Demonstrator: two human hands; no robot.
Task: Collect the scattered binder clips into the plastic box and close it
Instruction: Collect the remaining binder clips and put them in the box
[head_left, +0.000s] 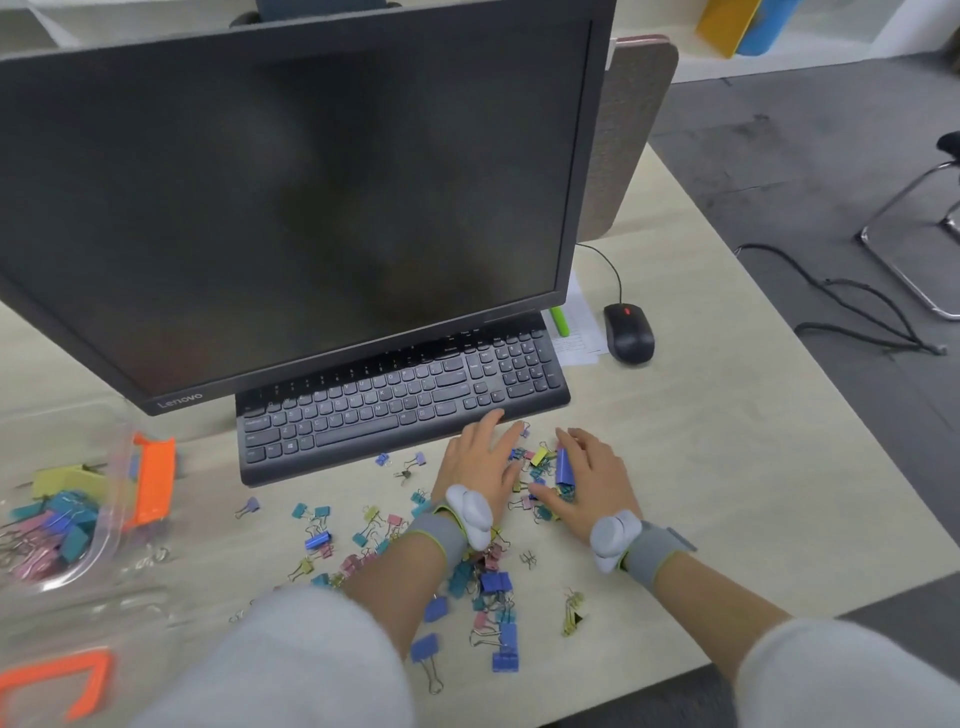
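Several coloured binder clips (488, 592) lie scattered on the desk in front of the keyboard. A small heap of clips (540, 475) sits between my two hands. My left hand (480, 462) rests flat on the heap's left side, fingers spread. On the heap's right side lies my right hand (589, 480), fingers apart and curved over the clips. Both wrists wear grey bands with white devices. The clear plastic box (111, 525) stands at the far left, open, with several clips inside and an orange latch (153, 483) on its side. Its lid (57, 680) with an orange latch lies near the bottom left.
A black keyboard (400, 405) and a large monitor (291, 208) stand directly behind the clips. A black mouse (628, 332), a green marker (560, 321) and papers lie at the back right. The desk's edge runs along the right and bottom right.
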